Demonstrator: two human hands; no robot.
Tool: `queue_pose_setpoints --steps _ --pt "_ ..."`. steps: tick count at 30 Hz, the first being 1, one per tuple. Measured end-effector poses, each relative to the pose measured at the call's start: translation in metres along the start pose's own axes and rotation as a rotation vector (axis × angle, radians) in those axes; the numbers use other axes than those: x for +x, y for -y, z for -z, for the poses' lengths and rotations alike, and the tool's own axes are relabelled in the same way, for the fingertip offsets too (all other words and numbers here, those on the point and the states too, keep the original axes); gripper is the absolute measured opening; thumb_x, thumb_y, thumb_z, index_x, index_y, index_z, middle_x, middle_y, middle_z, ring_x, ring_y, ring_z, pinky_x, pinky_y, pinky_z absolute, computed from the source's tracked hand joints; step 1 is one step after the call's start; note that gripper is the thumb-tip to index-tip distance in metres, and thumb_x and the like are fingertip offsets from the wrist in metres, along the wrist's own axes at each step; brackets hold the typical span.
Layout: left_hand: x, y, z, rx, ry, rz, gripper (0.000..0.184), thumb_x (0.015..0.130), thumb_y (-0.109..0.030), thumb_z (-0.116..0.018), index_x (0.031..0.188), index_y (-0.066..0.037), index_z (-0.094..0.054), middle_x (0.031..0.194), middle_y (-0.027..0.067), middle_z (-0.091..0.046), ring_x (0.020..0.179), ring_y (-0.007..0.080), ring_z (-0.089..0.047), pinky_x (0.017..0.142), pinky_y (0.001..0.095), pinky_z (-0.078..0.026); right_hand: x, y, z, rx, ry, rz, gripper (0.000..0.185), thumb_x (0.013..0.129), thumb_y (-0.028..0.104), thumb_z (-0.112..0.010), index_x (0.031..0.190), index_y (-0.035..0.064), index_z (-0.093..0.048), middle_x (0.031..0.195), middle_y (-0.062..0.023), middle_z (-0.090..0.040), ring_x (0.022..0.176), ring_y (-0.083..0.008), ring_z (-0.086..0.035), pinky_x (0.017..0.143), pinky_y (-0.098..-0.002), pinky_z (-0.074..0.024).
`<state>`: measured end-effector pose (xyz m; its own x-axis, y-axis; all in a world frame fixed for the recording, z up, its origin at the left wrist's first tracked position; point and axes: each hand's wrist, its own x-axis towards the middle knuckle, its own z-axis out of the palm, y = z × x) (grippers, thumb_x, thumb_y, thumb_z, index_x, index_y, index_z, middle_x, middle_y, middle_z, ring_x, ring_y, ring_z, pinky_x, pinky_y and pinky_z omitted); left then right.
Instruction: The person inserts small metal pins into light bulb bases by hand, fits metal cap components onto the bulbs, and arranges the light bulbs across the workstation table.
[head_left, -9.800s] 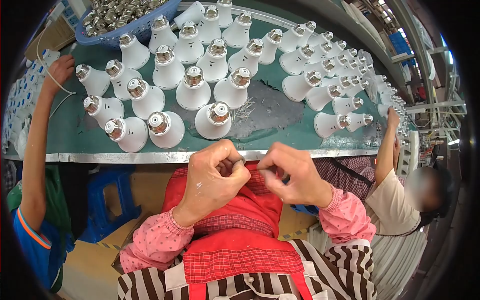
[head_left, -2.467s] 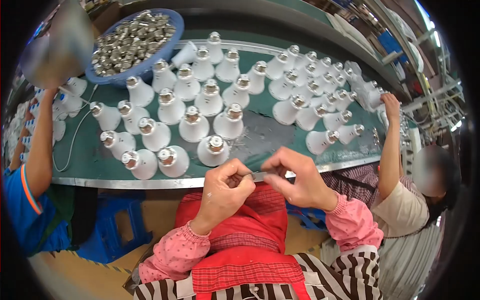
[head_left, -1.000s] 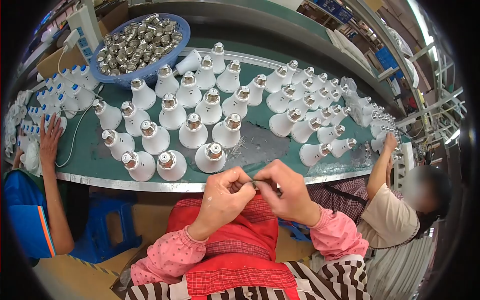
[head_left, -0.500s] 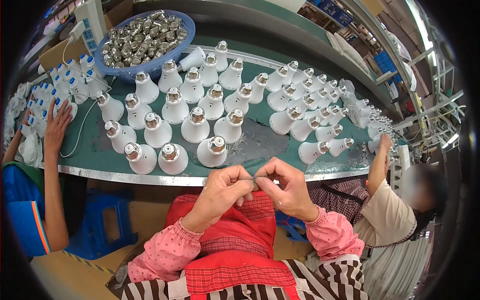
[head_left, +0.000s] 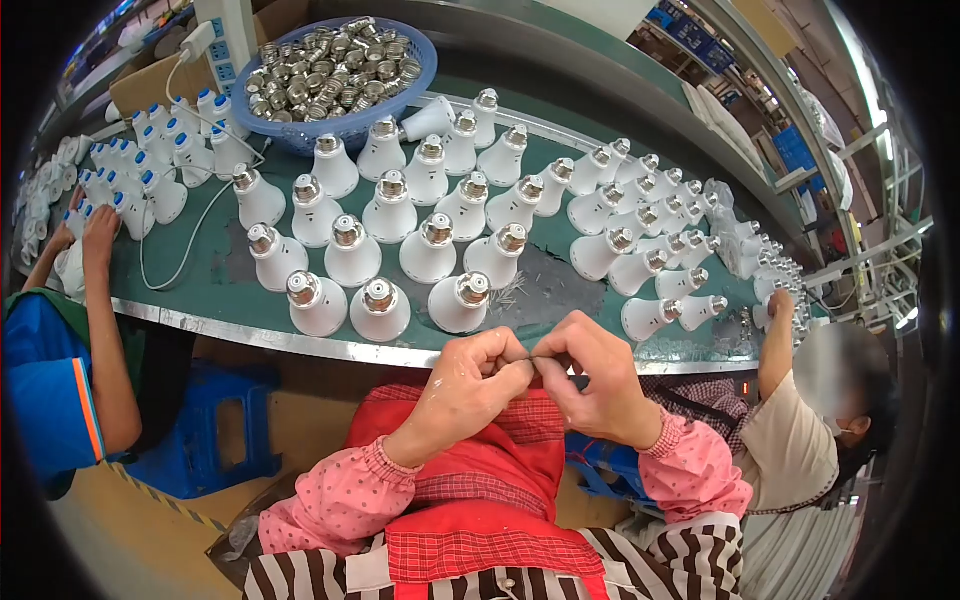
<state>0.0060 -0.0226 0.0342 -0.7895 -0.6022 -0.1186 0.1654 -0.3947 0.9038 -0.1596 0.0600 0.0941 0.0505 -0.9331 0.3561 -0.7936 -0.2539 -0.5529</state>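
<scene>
My left hand (head_left: pixel 475 388) and my right hand (head_left: pixel 597 378) meet above my red apron (head_left: pixel 500 450), just in front of the table's metal edge. Both are closed in a pinch, thumb against forefinger, with the fingertips touching or nearly so. Whatever lies between the fingertips is too small and hidden to make out. Nearest to my hands stands a white bulb (head_left: pixel 460 303) with a silver screw cap, upright on the green table (head_left: pixel 215 300). Thin pin-like pieces (head_left: pixel 508 296) lie scattered on a dark patch behind it.
Rows of white bulbs (head_left: pixel 430 250) cover the middle, and more (head_left: pixel 650 318) stand at the right. A blue basket (head_left: pixel 425 85) holds metal caps. Blue-tipped bulbs (head_left: pixel 163 196), a white cable (head_left: pixel 165 285) and a co-worker's arms (head_left: pixel 105 330) are at left. Another co-worker (head_left: pixel 790 440) is at right.
My hands were apart earlier and now meet at the fingertips. The view has shifted, so the bulbs and basket appear further right. The left co-worker's hand has moved from lying flat to among the blue-tipped bulbs.
</scene>
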Motion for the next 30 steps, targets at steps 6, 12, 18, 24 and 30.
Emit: queue_pose_setpoints --steps 6,12,18,24,30 --pt "-0.013 0.008 0.009 -0.015 -0.04 -0.037 0.012 0.096 -0.009 -0.071 0.098 0.0 -0.064 0.085 0.0004 -0.067 0.066 0.005 -0.058 0.058 0.0258 -0.048 -0.003 0.001 -0.022 0.231 -0.03 -0.221 0.013 0.088 -0.009 -0.066 0.095 0.0008 -0.06 0.083 -0.0067 -0.058 0.065 -0.0147 -0.056 0.057 -0.0303 -0.0443" --pt "-0.046 -0.016 0.04 0.908 -0.76 -0.758 0.036 0.084 0.001 -0.079 0.118 0.0 -0.068 0.097 0.0079 -0.063 0.061 0.0097 -0.052 0.056 0.0256 -0.041 0.003 -0.01 -0.035 0.391 -0.101 -0.301 0.007 0.093 -0.004 -0.064 0.095 0.0003 -0.059 0.083 -0.0041 -0.057 0.067 -0.0114 -0.051 0.061 -0.0281 -0.0431" --pt "-0.019 -0.013 0.067 1.001 -0.811 -0.601 0.053 0.083 -0.001 -0.081 0.133 -0.001 -0.063 0.105 0.01 -0.063 0.062 0.0132 -0.051 0.058 0.0287 -0.043 0.012 -0.007 -0.037 0.42 -0.095 -0.324 0.005 0.095 -0.002 -0.064 0.097 0.0003 -0.06 0.082 -0.002 -0.058 0.07 -0.0084 -0.051 0.062 -0.0265 -0.043" --pt "-0.038 -0.023 0.046 0.995 -0.797 -0.628 0.051 0.081 0.004 -0.083 0.129 0.003 -0.065 0.108 0.0129 -0.066 0.067 0.0153 -0.06 0.056 0.0282 -0.048 -0.019 -0.027 -0.008 0.465 -0.251 -0.508 0.004 0.099 0.002 -0.064 0.1 0.0006 -0.06 0.084 0.0022 -0.058 0.074 -0.0035 -0.053 0.064 -0.0231 -0.0428" --pt "-0.011 -0.006 -0.026 0.819 -0.355 -0.712 0.048 0.084 0.002 -0.083 0.129 0.001 -0.067 0.114 0.0143 -0.069 0.077 0.0162 -0.068 0.062 0.0285 -0.055 -0.042 -0.035 0.018 0.439 -0.349 -0.586 0.005 0.101 0.004 -0.064 0.101 0.0011 -0.061 0.087 0.0038 -0.059 0.075 -0.0019 -0.051 0.067 -0.0217 -0.0438"
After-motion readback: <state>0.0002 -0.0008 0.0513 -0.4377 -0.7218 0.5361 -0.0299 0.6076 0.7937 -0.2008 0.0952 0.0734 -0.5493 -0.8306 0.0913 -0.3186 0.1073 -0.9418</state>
